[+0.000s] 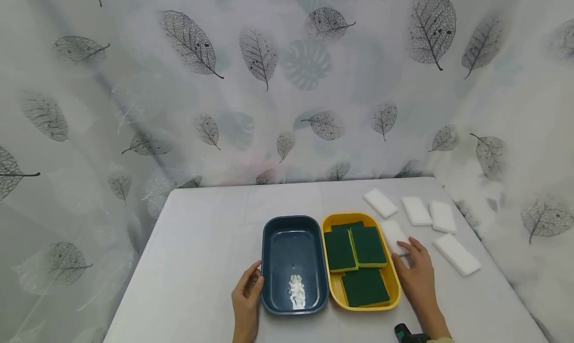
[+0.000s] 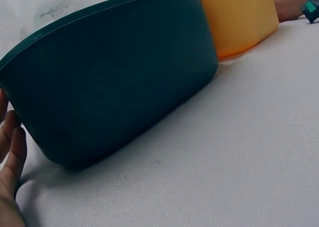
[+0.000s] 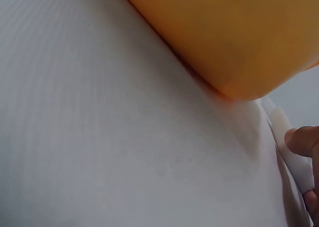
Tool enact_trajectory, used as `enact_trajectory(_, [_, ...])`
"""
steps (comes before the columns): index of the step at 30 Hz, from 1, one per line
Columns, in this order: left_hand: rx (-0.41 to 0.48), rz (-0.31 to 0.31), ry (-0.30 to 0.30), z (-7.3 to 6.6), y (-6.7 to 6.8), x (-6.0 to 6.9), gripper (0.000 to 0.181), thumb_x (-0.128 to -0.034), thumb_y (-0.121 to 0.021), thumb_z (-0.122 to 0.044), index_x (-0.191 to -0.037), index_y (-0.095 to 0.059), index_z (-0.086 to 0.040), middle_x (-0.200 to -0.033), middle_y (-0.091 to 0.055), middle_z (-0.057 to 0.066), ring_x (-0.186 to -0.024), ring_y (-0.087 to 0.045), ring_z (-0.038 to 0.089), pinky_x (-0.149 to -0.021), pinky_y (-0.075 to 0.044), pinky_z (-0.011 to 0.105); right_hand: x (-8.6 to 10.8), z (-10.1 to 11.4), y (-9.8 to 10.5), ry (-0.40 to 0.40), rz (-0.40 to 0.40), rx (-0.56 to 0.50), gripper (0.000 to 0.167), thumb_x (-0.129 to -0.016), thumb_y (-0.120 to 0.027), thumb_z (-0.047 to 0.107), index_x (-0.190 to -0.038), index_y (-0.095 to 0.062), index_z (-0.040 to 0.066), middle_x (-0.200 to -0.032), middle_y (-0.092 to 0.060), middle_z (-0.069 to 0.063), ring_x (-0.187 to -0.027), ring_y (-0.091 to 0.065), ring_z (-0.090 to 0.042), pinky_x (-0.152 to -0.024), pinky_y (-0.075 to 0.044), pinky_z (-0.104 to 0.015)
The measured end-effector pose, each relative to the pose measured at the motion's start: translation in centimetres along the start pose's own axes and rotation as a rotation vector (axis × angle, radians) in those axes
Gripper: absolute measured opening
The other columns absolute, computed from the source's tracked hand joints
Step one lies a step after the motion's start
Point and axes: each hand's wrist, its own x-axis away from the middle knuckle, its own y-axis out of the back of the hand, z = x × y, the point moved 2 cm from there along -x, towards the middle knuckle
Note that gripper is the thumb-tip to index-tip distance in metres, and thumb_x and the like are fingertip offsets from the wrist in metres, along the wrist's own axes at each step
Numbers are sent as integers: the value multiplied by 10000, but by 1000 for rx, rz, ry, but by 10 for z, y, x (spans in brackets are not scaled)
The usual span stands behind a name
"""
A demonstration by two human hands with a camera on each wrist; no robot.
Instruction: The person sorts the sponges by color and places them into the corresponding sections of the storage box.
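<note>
The right hand (image 1: 418, 273) pinches a white sponge (image 1: 391, 231), located between the yellow bin (image 1: 365, 308) and the tabletop's (image 1: 202, 263) right edge; light pressure should avoid denting it. The left hand (image 1: 245, 295), fingers relaxed, touches the blue bin (image 1: 293, 253); gentle contact should steady it.

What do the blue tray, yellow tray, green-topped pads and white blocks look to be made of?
Blue tray: probably plastic, glossy inside, where a bright reflection shows.
Yellow tray: probably plastic too, satin outside, its smooth wall shading softly.
Green-topped pads: likely scouring sponge, matte green over yellow sides.
White blocks: perhaps matte foam; they show no shine.
</note>
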Motion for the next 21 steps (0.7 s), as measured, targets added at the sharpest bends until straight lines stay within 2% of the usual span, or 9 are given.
enact_trajectory(3, [3, -1, 2, -1, 0, 0, 312, -981, -724, -193, -1292, -715, -223, -1085, -695, 54, -941, -638, 117, -822, -530, 159, -1, 3, 1, 5, 2, 13, 446, -990, -683, 176, -1402, -605, 26, -1622, -395, -250, -1494, -334, -513, -1186, -269, -719])
enact_trajectory(9, [2, -18, 29, 2, 2, 1, 312, -974, -736, -208, -1285, -721, -225, -1070, -695, 60, -928, -638, 121, -809, -528, 160, 0, 1, -1, -40, 13, 15, 457, -1018, -643, 230, -1434, -594, 49, -1650, -395, -201, -1522, -324, -484, -1208, -250, -702])
enact_trajectory(15, [26, -8, -9, 2, 2, 1, 309, -980, -727, -191, -1289, -723, -211, -1055, -677, 89, -931, -624, 130, -810, -522, 163, 2, -2, 0, -86, -45, -46, 452, -1037, -629, 288, -1451, -592, 111, -1663, -404, -135, -1526, -378, -430, -1197, -327, -653])
enact_trajectory(18, [27, 8, -27, 2, 2, 1, 318, -989, -710, -177, -1306, -713, -210, -1063, -664, 83, -936, -615, 136, -818, -518, 161, 4, -4, 3, -132, -86, -116, 445, -1043, -628, 325, -1459, -590, 171, -1665, -419, -50, -1506, -438, -357, -1191, -387, -571])
enact_trajectory(21, [28, 32, -44, 0, 2, 1, 353, -999, -674, -148, -1347, -682, -205, -1116, -650, 75, -974, -611, 151, -860, -513, 154, 7, -3, 7, -173, -111, -199, 446, -1046, -624, 348, -1466, -589, 201, -1657, -431, 4, -1476, -476, -306, -1209, -406, -405])
